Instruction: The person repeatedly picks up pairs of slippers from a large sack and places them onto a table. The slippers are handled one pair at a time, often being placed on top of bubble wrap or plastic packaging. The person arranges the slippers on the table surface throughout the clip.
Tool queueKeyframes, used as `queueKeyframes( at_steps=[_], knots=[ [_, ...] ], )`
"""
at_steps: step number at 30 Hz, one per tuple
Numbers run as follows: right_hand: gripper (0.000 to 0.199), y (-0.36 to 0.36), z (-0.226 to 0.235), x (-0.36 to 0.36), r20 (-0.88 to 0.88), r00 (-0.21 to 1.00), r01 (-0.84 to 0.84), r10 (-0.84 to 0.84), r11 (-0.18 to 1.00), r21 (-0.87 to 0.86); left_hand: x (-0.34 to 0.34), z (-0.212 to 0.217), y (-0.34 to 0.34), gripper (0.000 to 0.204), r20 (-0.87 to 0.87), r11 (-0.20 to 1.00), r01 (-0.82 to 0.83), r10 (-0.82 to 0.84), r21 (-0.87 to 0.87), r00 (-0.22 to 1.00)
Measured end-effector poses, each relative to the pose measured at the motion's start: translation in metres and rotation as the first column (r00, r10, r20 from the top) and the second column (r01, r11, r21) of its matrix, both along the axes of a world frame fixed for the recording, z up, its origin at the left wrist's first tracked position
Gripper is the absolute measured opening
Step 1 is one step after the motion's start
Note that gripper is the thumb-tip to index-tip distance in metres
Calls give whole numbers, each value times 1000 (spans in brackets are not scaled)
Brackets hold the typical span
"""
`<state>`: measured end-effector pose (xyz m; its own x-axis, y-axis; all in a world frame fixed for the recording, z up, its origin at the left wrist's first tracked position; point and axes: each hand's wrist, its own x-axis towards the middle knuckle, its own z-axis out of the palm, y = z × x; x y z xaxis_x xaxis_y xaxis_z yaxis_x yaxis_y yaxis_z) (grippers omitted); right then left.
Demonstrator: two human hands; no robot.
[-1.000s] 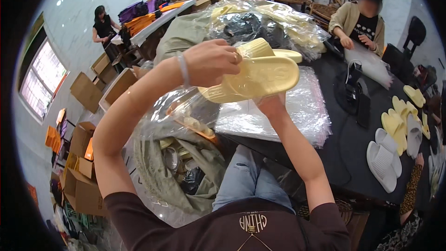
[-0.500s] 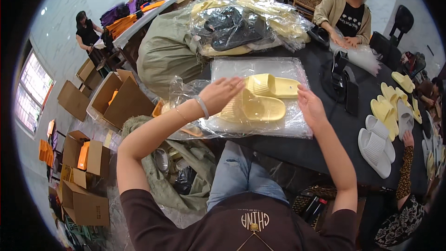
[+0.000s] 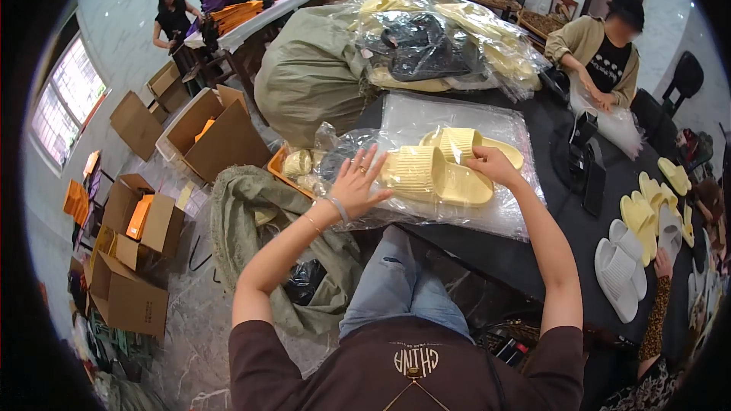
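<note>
A pair of pale yellow slide slippers lies on a stack of clear plastic bags (image 3: 502, 118) on the black table in front of me. The nearer slipper (image 3: 417, 175) points its toe left, with clear plastic about that end. Beside it lies the farther slipper (image 3: 461, 141), partly covered by the nearer one. My right hand (image 3: 496, 165) has its fingers closed on the farther slipper by the edge of its strap. Fingers spread, my left hand (image 3: 361, 185) lies on the clear plastic bag (image 3: 335, 151) just left of the nearer slipper's toe.
Bagged slippers (image 3: 487, 38) and a green sack (image 3: 304, 76) rise behind. A black stand (image 3: 582, 144) is on the right, near white slippers (image 3: 617, 278) and more yellow ones (image 3: 638, 221). A person (image 3: 601, 53) handles plastic across the table. Cardboard boxes (image 3: 221, 141) stand left.
My right hand has moved in from the slippers' right end onto the farther slipper. My left hand has come off the slippers' toe end and spread out on the plastic. The view has shifted.
</note>
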<state>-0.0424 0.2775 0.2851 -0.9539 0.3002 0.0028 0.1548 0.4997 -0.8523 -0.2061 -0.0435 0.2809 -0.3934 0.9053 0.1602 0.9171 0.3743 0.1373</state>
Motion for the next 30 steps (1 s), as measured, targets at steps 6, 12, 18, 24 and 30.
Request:
queueKeyframes(
  at_steps=[6, 12, 18, 24, 30],
  knots=[
    [12, -7, -11, -31, -173, 981, -106, 91, 991, -80, -5, -36, 10, 103, 235, 988, 13, -49, 153, 971],
    [29, -22, -11, -55, -58, 960, -281, 275, 947, -154, -7, -47, 12, 110, 257, 986, -17, -26, 164, 966],
    [34, -35, -39, -58, -188, 972, -14, 142, 829, 559, -17, -39, 8, 79, 169, 850, -123, 41, 513, 985],
    [18, -49, -45, -65, -199, 980, 115, -3, 824, 555, -119, -41, -17, 46, 591, 416, -649, 278, 637, 758],
    [24, -38, -55, -59, -292, 955, 172, 57, 694, 699, -127, -18, -26, 34, 819, 203, -797, -55, 569, 571]
  ],
)
